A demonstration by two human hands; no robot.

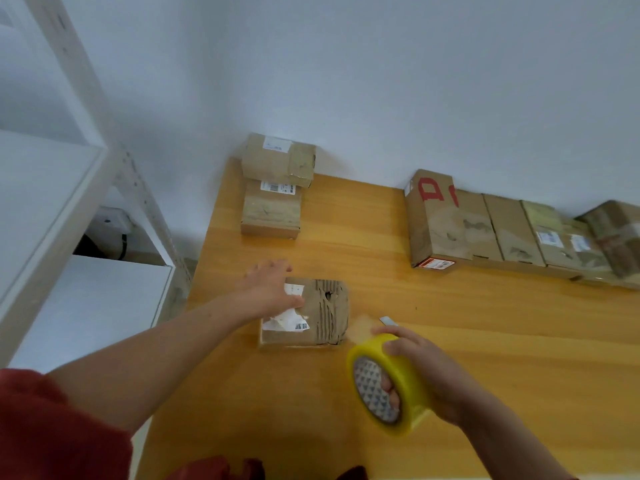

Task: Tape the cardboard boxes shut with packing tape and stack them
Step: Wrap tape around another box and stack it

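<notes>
A white shelf [52,202] stands at the far left, off the table's edge, and a red sleeve [41,427] fills the bottom left corner. From there a bare forearm reaches out over the yellow wooden table [485,341].

The left hand [270,289] lies on a small box [325,313] near the table's left side. Its fingers are spread and fairly straight over the box's far left corner, and the thumb presses down on a torn white label [284,322]. It holds the box down rather than gripping it. The right part of the box top is ripped, with the corrugated layer showing.

Behind it, against the wall, two boxes make a stack [277,188], the upper one set a little further back than the lower.

Just right of the small box, a pale translucent strip seems to run from its right edge toward the roll [405,368] (it is too blurred to be sure). A small pale object [387,320] lies on the table beside it. I cannot tell what it is.

The right hand [426,368] grips the yellow roll, fingers curled through its core and thumb over the outer face, holding it above the table, near the box.

At the far right a row [512,230] of boxes lies side by side along the wall, the leftmost with red printing.
</notes>
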